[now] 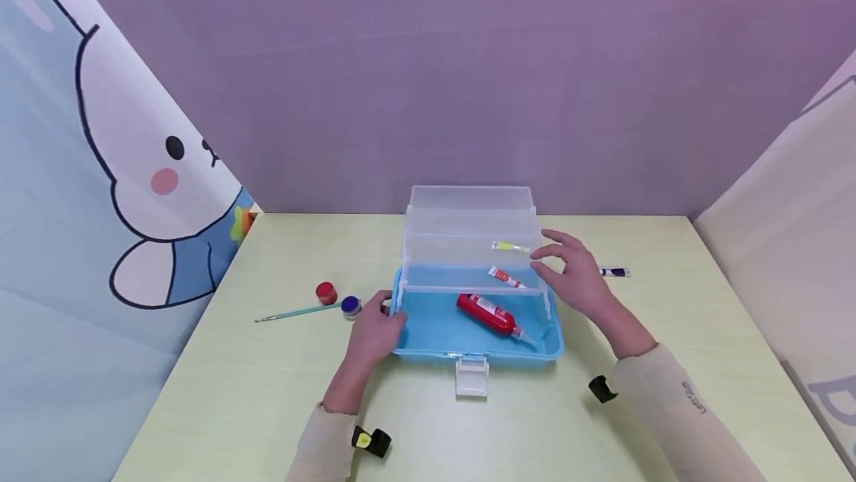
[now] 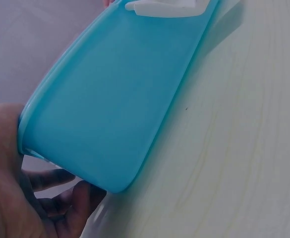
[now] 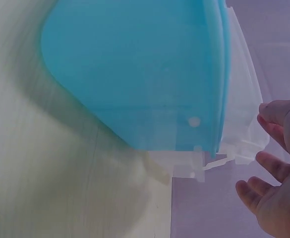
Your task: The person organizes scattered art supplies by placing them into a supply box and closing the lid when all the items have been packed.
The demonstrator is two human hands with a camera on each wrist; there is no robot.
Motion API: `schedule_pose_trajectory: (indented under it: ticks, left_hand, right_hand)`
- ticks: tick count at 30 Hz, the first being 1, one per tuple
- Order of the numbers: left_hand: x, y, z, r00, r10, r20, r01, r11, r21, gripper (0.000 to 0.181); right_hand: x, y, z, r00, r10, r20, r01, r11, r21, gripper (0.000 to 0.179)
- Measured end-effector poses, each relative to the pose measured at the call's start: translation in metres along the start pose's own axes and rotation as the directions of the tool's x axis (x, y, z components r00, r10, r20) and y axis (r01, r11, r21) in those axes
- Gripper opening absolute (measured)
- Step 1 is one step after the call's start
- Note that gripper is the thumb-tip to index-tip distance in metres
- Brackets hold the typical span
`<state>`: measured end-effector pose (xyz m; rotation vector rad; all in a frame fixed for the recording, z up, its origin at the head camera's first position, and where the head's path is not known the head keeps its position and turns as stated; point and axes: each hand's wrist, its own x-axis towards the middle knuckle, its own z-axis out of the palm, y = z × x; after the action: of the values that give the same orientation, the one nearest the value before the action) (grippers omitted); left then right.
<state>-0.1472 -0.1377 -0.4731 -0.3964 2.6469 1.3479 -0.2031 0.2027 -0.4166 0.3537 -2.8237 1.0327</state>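
Note:
A light-blue plastic box (image 1: pixel 428 326) stands opened on the table, its clear trays (image 1: pixel 435 244) raised at the back. Inside the box lies a red squeeze bottle (image 1: pixel 493 315) with a clear nozzle. A yellow paint tube (image 1: pixel 506 246) and an orange-red paint tube (image 1: pixel 506 278) are in the trays. My left hand (image 1: pixel 374 330) grips the box's left wall, thumb over the rim and fingers outside, as the left wrist view also shows. Beside the trays' right end is my right hand (image 1: pixel 575 274), fingers apart and slightly bent; in the right wrist view nothing is in it.
Left of the box are a red paint pot (image 1: pixel 326 292), a dark blue paint pot (image 1: pixel 351 307) and a thin paintbrush (image 1: pixel 294 313). A dark-labelled paint tube (image 1: pixel 615 272) lies beyond my right hand. The white latch (image 1: pixel 471 378) hangs down at the box's front.

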Motion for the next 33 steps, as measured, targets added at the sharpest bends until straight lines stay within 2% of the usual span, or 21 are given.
schedule_pose_trajectory:
  ticks: [14,33]
  left_hand:
    - [0.002,-0.002,0.003,1.0,0.007,0.001,-0.007,1.0,0.014,0.047]
    - [0.003,0.0,0.004,1.0,-0.016,-0.004,0.017,1.0,0.016,0.048]
  right_hand:
    - [-0.004,0.009,0.001,1.0,0.006,-0.01,-0.006,1.0,0.007,0.018]
    - [-0.007,0.021,-0.006,0.993,-0.083,-0.081,0.089,0.994,0.06,0.014]
